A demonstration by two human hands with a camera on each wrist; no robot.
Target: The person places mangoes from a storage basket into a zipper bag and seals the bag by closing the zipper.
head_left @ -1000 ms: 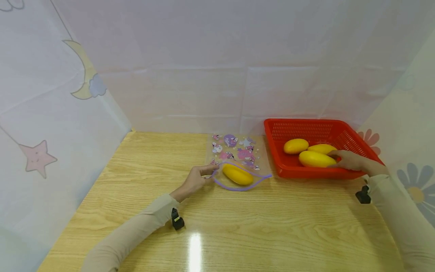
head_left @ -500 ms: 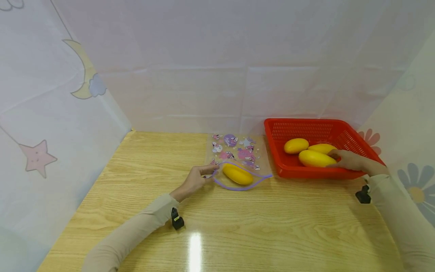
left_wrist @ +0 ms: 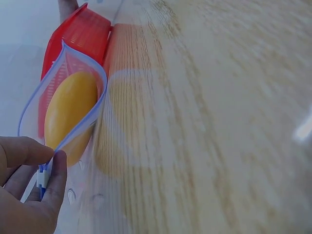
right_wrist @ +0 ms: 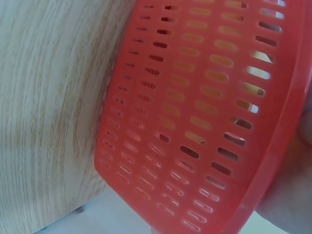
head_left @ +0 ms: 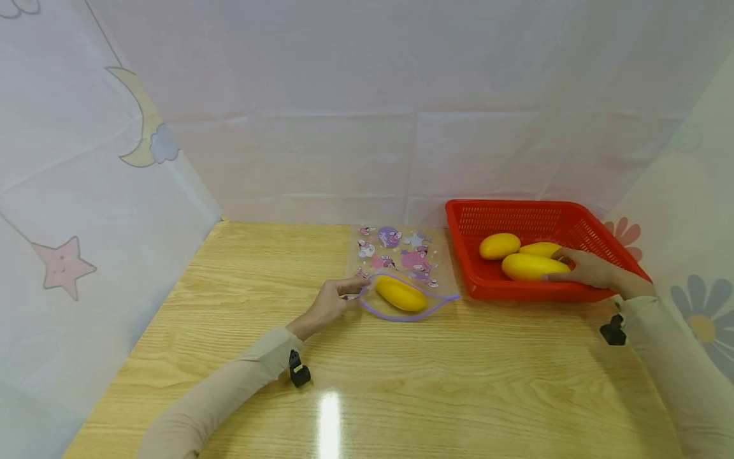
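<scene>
At the middle of the table lies a clear zip bag [head_left: 383, 245] with cartoon prints and a purple edge, its mouth spread apart. Inside it is a yellow mango [head_left: 401, 293]. My left hand [head_left: 327, 305] pinches the bag's left corner between thumb and finger, beside the small white slider [left_wrist: 41, 177] in the left wrist view. Over the red basket [head_left: 516, 292], my right hand [head_left: 590, 270] grips the right end of the front mango [head_left: 530, 267]. Two more mangoes lie behind it, one at the left [head_left: 499, 246] and one partly covered [head_left: 541, 249].
The basket's perforated wall [right_wrist: 190, 112] fills most of the right wrist view and hides the right fingers. A wooden table [head_left: 401, 382] lies below. Printed cloth walls [head_left: 321, 127] enclose its back and sides.
In the basket, the front mango has shifted slightly and turned a little under my right hand, whose fingers and thumb have moved along it. My left hand and the bag stay practically still.
</scene>
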